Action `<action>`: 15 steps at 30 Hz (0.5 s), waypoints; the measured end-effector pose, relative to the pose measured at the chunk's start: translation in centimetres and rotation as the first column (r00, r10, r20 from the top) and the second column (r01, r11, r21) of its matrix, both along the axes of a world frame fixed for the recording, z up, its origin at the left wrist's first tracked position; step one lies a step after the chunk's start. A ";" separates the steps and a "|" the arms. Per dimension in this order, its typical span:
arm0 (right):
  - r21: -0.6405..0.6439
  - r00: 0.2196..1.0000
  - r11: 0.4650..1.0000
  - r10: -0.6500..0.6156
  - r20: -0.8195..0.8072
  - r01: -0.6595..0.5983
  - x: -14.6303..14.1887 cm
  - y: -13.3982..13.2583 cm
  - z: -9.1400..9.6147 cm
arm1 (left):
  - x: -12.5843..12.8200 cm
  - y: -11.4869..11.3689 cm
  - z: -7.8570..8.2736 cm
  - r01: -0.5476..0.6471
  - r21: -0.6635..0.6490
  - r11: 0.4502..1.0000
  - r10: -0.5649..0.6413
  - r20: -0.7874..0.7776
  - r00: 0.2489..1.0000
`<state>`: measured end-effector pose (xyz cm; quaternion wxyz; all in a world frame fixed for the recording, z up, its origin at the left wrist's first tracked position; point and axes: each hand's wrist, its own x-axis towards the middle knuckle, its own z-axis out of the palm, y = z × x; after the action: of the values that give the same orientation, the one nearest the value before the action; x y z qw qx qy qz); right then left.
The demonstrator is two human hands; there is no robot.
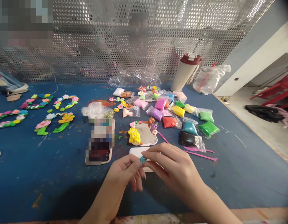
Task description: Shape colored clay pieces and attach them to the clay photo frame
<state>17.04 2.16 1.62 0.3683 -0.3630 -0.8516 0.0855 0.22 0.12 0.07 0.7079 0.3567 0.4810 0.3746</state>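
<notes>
The left hand [121, 174] and right hand [174, 165] grasp a small piece of blue clay [142, 161] between their fingertips, holding it just above the near edge of a white board [136, 152], with a tray [146, 135] just beyond that board.

1. A paint-flecked blue workbench [41, 174] fills the lower frame.
2. Clay flower garlands [48, 121] lie at left.
3. Bagged modelling clay packets [177, 119] cluster right of centre.
4. Pink modelling tools [199, 154] lie just below them.
5. A red-lidded white tumbler [185, 72] leans at upper right.
</notes>
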 end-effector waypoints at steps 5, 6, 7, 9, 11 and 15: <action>-0.032 1.000 0.999 0.010 -0.012 -0.010 0.1 -0.2 0.0 | 0.0 -0.1 0.1 -0.005 -0.006 1.000 0.005 0.013 1.000; -0.035 1.000 0.999 0.011 -0.017 -0.011 0.0 -0.2 0.0 | -0.1 -0.1 0.0 -0.003 -0.005 1.000 0.003 0.015 1.000; -0.037 1.000 0.999 0.011 -0.021 -0.011 0.0 -0.2 0.0 | -0.1 -0.1 0.0 -0.007 -0.004 1.000 0.007 0.015 1.000; -0.035 1.000 0.999 0.009 -0.029 -0.010 0.0 -0.2 -0.1 | -0.1 0.0 0.0 -0.009 0.002 1.000 0.009 0.021 1.000; -0.029 0.999 1.000 0.003 -0.036 -0.004 -0.1 -0.3 -0.1 | -0.1 0.0 -0.1 -0.008 0.006 1.000 0.008 0.023 1.000; -0.016 0.999 1.000 -0.008 -0.034 0.008 -0.2 -0.4 0.1 | -0.1 0.0 -0.1 0.003 0.003 1.000 -0.004 0.022 1.000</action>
<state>16.87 1.79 1.68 0.3803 -0.3677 -0.8431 0.0970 0.16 0.17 -0.01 0.7133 0.3544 0.4718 0.3780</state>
